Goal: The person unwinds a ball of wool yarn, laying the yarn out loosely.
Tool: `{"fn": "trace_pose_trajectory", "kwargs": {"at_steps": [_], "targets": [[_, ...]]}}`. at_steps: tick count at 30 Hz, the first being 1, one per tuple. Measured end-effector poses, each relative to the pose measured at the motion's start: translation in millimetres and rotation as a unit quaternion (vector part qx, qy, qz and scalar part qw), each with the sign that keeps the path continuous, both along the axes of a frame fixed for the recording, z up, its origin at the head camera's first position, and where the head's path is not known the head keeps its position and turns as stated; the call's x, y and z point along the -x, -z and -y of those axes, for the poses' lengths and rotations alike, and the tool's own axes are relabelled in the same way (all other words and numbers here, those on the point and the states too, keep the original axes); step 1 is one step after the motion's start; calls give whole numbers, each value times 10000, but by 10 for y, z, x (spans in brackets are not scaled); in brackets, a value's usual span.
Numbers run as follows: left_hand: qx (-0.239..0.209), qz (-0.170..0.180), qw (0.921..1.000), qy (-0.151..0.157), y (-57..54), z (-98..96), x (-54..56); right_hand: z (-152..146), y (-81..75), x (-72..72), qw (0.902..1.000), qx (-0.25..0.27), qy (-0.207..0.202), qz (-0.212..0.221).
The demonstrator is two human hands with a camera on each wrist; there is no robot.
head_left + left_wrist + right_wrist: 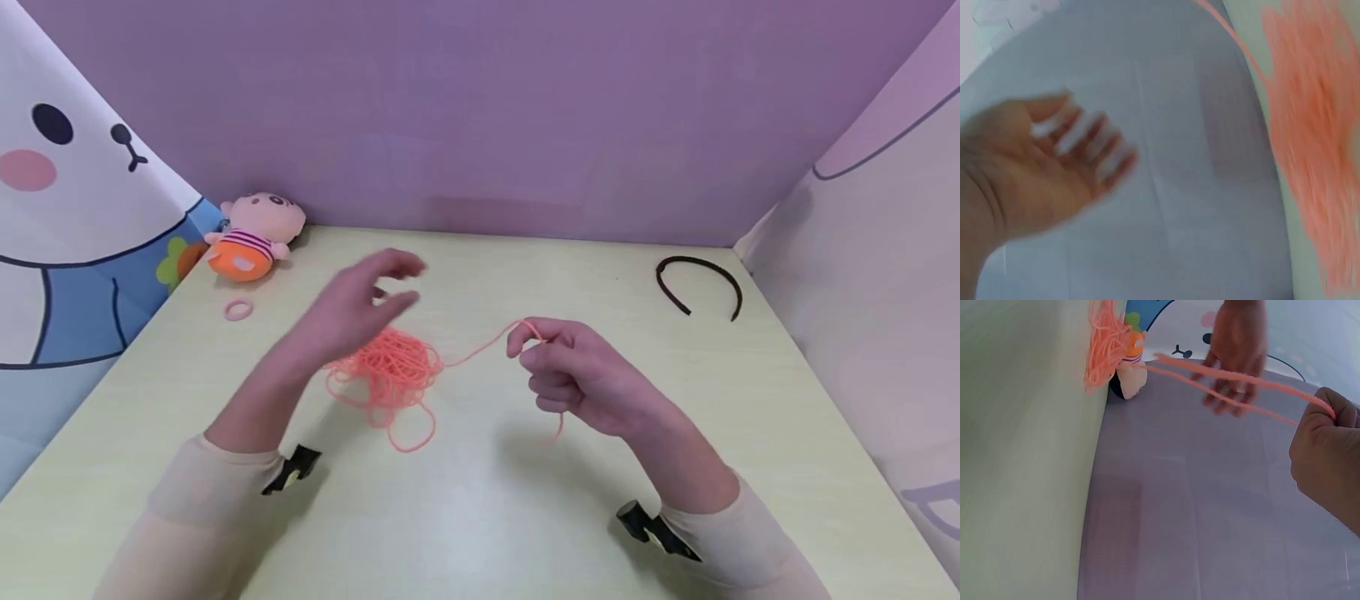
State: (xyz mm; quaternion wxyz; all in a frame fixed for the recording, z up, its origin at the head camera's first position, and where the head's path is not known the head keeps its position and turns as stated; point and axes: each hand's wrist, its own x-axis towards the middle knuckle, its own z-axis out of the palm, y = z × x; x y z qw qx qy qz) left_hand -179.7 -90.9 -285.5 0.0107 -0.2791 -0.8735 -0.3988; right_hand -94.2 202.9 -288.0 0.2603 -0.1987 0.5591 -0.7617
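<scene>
A loose tangle of coral-pink yarn (393, 367) lies on the table, with a few loops spread toward the near side. One strand runs from it up to my right hand (588, 375), which pinches it between thumb and curled forefinger; a short tail hangs below that hand. In the right wrist view, the pinched yarn (1254, 381) stretches across from the fist. My left hand (356, 304) hovers above the tangle, fingers loosely bent and thumb apart, with nothing between them. It looks blurred in the left wrist view, beside the yarn heap (1316, 144).
A plush doll (255, 237) in orange shorts sits at the table's back left corner, with a pink ring (238, 310) in front of it. Toward the back right lies a dark headband (701, 279). A purple backdrop (480, 117) stands behind the table (465, 533).
</scene>
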Motion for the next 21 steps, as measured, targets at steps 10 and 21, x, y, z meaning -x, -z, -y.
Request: {"fn": "trace_pose_trajectory", "kwargs": {"at_steps": [10, 21], "targets": [[-628, 745, 9767, 1912, 122, -519, -436, 50, 45, -16, 9994, -210, -287, -36], [-998, 870, 9898, 533, 8, -150, -160, 43, 39, 6, 9993, -365, -21, 45]]}}
